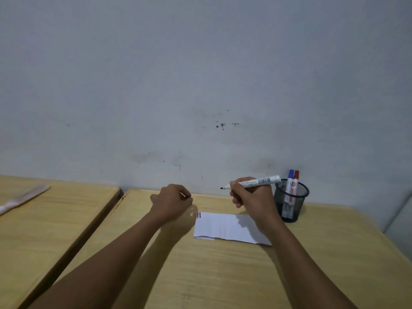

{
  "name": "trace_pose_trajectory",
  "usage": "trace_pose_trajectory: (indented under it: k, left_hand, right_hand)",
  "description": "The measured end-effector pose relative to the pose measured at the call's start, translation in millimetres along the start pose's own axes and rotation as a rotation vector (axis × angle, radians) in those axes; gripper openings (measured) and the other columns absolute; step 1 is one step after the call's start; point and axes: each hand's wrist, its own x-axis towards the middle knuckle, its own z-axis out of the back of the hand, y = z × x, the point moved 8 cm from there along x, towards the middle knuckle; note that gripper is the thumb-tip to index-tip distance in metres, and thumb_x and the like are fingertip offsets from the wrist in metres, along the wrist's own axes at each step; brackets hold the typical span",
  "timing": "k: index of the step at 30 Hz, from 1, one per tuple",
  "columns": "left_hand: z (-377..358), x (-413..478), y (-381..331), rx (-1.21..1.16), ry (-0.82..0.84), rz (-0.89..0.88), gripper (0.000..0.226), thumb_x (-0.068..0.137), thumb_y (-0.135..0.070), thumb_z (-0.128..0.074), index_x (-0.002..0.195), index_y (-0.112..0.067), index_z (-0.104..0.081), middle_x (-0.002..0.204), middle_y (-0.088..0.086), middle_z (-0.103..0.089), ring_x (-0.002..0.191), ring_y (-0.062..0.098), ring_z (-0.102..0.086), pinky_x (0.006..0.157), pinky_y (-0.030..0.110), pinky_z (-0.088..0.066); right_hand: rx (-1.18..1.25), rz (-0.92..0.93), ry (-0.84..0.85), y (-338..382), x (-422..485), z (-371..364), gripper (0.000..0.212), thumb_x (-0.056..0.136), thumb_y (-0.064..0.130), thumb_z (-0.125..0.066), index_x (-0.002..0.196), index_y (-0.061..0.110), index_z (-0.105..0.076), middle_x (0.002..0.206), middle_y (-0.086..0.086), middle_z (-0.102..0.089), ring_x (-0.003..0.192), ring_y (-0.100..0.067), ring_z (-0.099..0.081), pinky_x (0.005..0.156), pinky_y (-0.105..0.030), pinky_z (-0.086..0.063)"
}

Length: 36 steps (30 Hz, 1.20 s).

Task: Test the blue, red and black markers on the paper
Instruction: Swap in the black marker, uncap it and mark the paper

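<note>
My right hand (252,197) holds an uncapped white marker with a black tip (254,182). The marker is lifted above the table, its tip pointing left. My left hand (172,200) is a closed fist raised just left of the paper; whatever is inside it is hidden. The white paper (225,227) lies flat on the table, with short blue, red and black strokes (199,215) at its far left corner. The blue marker (290,181) and the red marker (295,182) stand capped in a black mesh cup (291,200) behind my right hand.
The yellow wooden table (223,275) runs back to a grey wall. A second table (55,219) stands to the left across a narrow gap, with a pale flat ruler-like object (24,198) lying on it.
</note>
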Motion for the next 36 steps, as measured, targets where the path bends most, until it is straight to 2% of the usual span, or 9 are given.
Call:
trace_pose_trajectory:
  k: [4,7,11,20,24,28,32,34,36]
  left_hand:
    - [28,-26,-49,-0.499,0.048,-0.117,0.009,0.080,-0.023,-0.075,0.089,-0.021,-0.073,0.074,-0.003,-0.074,0.070,0.010,-0.066,0.066,0.028,-0.052]
    - [49,-48,-96,-0.617,0.112,-0.276,0.015,0.085,-0.016,-0.073,0.101,-0.015,-0.076,0.087,-0.003,-0.077,0.074,0.002,-0.067,0.068,0.015,-0.050]
    - [69,-72,-136,-0.662,0.137,-0.417,0.015,0.086,-0.017,-0.073,0.101,-0.018,-0.077,0.092,0.000,-0.078,0.077,0.008,-0.066,0.076,0.024,-0.055]
    - [87,-107,-192,-0.621,0.126,-0.573,0.016,0.082,-0.017,-0.077,0.098,-0.015,-0.079,0.087,-0.002,-0.078,0.083,0.006,-0.071,0.073,0.017,-0.052]
    - [93,-120,-215,-0.544,-0.057,-0.645,0.012,0.078,-0.022,-0.081,0.089,-0.016,-0.079,0.078,-0.006,-0.076,0.058,-0.005,-0.060,0.056,0.009,-0.041]
    - [100,-136,-233,-0.381,-0.408,-0.808,0.015,0.074,-0.020,-0.083,0.087,-0.017,-0.076,0.077,-0.007,-0.072,0.068,0.000,-0.057,0.063,0.007,-0.038]
    - [100,-147,-249,-0.147,-0.575,-0.969,0.015,0.074,-0.023,-0.084,0.085,-0.019,-0.075,0.075,-0.005,-0.072,0.070,0.012,-0.060,0.066,0.029,-0.046]
    - [102,-143,-255,-0.074,-0.577,-0.934,0.012,0.076,-0.027,-0.082,0.086,-0.024,-0.076,0.076,-0.008,-0.074,0.072,0.014,-0.064,0.070,0.036,-0.047]
    - [105,-131,-258,-0.072,-0.540,-0.859,0.010,0.078,-0.029,-0.079,0.088,-0.025,-0.076,0.079,-0.009,-0.075,0.075,0.014,-0.065,0.075,0.039,-0.048]
  right_hand:
    - [0.067,0.009,-0.034,31,-10,10,0.011,0.093,0.008,-0.068,0.086,0.000,-0.072,0.068,-0.010,-0.068,0.053,-0.015,-0.058,0.048,-0.025,-0.049]
    - [0.123,0.038,-0.026,59,-17,14,0.020,0.094,0.009,-0.067,0.093,-0.011,-0.070,0.069,-0.011,-0.067,0.054,-0.016,-0.056,0.049,-0.025,-0.047]
    - [0.098,0.096,0.007,94,-31,23,0.022,0.094,0.011,-0.067,0.097,-0.010,-0.071,0.070,-0.011,-0.068,0.057,-0.017,-0.057,0.051,-0.027,-0.048]
    - [0.028,0.164,0.079,149,-66,43,0.019,0.095,0.014,-0.067,0.081,0.005,-0.075,0.067,-0.011,-0.063,0.054,-0.014,-0.053,0.051,-0.025,-0.044]
    - [0.022,0.173,-0.013,163,-69,58,0.023,0.094,0.024,-0.070,0.079,0.008,-0.073,0.061,-0.006,-0.058,0.050,-0.012,-0.048,0.051,-0.025,-0.042]
    - [0.156,0.109,-0.077,161,-65,62,0.027,0.093,0.026,-0.071,0.076,0.005,-0.069,0.056,-0.003,-0.042,0.045,-0.011,-0.034,0.047,-0.025,-0.029]
    - [0.206,0.001,-0.098,153,-64,70,0.032,0.090,0.034,-0.074,0.079,0.004,-0.071,0.054,0.000,-0.044,0.044,-0.010,-0.033,0.045,-0.023,-0.029]
    - [0.055,0.004,-0.152,151,-63,83,0.044,0.085,0.046,-0.075,0.079,0.003,-0.073,0.055,-0.001,-0.054,0.045,-0.011,-0.041,0.047,-0.023,-0.035]
    - [-0.240,0.123,-0.305,157,-60,105,0.051,0.081,0.054,-0.075,0.077,0.004,-0.071,0.060,-0.001,-0.061,0.050,-0.012,-0.050,0.053,-0.027,-0.042]
